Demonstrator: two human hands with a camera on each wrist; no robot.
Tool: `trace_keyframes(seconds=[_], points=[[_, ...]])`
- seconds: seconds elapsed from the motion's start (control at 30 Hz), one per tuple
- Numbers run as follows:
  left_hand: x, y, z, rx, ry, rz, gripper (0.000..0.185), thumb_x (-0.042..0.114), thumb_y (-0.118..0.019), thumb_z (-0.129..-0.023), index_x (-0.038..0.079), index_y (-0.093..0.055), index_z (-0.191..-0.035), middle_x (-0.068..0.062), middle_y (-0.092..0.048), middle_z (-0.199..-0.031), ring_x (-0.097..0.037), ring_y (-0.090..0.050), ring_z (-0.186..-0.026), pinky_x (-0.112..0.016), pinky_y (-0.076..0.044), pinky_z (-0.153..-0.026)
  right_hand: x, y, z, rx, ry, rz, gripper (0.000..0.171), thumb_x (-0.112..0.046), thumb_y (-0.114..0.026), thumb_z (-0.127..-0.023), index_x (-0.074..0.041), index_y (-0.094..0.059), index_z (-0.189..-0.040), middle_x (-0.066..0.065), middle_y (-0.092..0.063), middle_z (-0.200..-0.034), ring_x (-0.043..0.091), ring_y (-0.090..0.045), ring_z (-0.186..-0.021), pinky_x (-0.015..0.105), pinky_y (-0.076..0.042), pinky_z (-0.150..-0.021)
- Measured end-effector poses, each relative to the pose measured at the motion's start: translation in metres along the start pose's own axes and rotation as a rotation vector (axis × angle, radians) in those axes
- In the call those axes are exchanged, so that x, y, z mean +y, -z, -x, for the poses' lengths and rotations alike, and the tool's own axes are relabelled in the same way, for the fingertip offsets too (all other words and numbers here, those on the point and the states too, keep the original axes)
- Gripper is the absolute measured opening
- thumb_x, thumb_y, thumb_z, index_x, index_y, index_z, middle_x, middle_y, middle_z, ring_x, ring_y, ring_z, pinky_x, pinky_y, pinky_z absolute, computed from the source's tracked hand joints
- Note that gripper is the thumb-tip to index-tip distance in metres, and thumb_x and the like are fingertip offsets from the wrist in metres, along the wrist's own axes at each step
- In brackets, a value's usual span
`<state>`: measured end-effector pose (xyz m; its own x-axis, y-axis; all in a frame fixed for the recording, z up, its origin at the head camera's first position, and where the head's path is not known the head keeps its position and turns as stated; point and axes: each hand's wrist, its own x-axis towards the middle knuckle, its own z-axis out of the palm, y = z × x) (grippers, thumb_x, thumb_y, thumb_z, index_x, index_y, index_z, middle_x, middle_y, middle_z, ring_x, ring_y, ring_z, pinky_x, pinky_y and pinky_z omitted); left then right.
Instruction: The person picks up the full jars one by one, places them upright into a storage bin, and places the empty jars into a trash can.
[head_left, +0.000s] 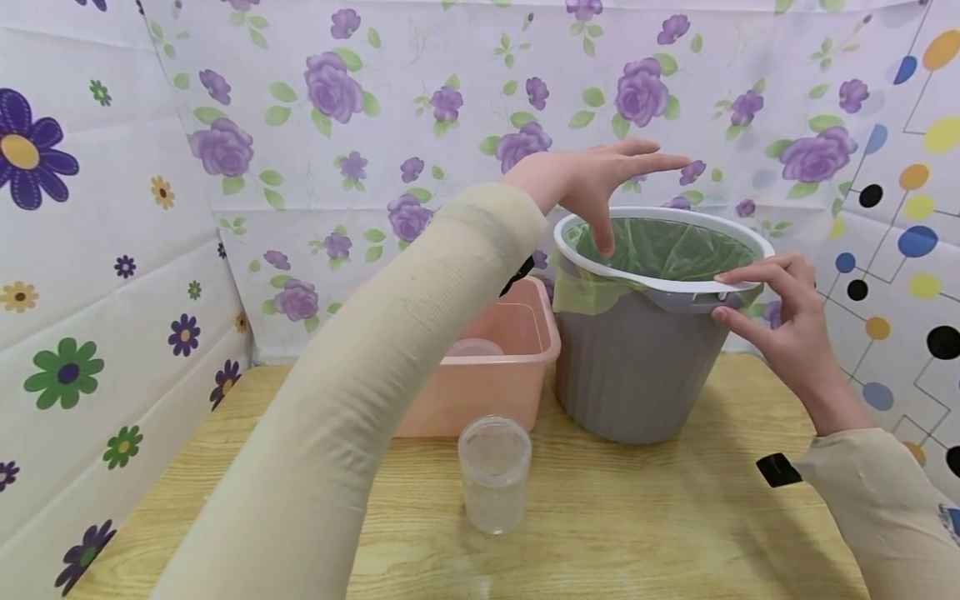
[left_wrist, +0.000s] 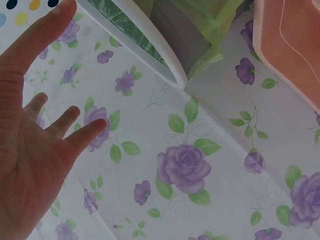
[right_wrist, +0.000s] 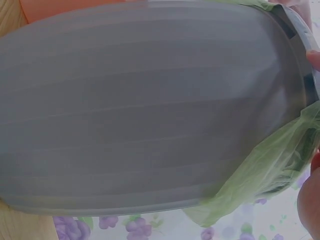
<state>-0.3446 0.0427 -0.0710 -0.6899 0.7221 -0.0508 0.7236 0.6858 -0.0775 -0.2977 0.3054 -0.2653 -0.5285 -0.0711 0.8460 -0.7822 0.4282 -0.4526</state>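
A grey trash bin [head_left: 637, 367] with a white rim ring [head_left: 652, 281] stands at the right of the table. Inside it is a green plastic bag [head_left: 675, 246], whose edge folds out over the front left side. My right hand [head_left: 791, 321] pinches the rim at the front right, fingers on top and thumb below. Above the bin's left side hovers my left hand [head_left: 588, 179], fingers spread and thumb pointing down, holding nothing. In the left wrist view that hand [left_wrist: 37, 150] is apart from the rim. The ribbed bin wall [right_wrist: 150, 110] fills most of the right wrist view.
Left of the bin sits a pink plastic tub [head_left: 472, 396], partly behind my left forearm, with a translucent round thing [head_left: 474, 347] inside. A clear lidded jar [head_left: 495, 479] stands in front on the wooden table [head_left: 630, 517]. Flowered sheets [head_left: 450, 50] hang behind.
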Motion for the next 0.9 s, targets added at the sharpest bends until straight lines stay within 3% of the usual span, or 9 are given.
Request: trace_keyframes(seconds=[0.47, 0.9], points=[[-0.008, -0.003, 0.006, 0.006, -0.029, 0.012, 0.115, 0.030, -0.082, -0.081, 0.051, 0.005, -0.154, 0.013, 0.011, -0.167, -0.009, 0.003, -0.155, -0.033, -0.036, -0.116, 0.006, 0.001, 0.000, 0.001, 0.012, -0.002, 0.037, 0.012, -0.075, -0.072, 0.006, -0.068, -0.108, -0.016, -0.048, -0.105, 0.009, -0.034, -0.114, 0.020, -0.025, -0.093], [-0.031, -0.022, 0.024, 0.036, -0.157, 0.135, 0.115, 0.032, -0.084, -0.078, 0.042, -0.003, -0.158, 0.008, 0.003, -0.168, -0.013, 0.002, -0.156, -0.039, -0.025, -0.124, 0.005, 0.000, 0.002, 0.002, 0.000, 0.015, 0.037, 0.009, -0.075, -0.075, 0.003, -0.069, -0.111, -0.016, -0.048, -0.105, 0.008, -0.034, -0.115, 0.016, -0.028, -0.090]])
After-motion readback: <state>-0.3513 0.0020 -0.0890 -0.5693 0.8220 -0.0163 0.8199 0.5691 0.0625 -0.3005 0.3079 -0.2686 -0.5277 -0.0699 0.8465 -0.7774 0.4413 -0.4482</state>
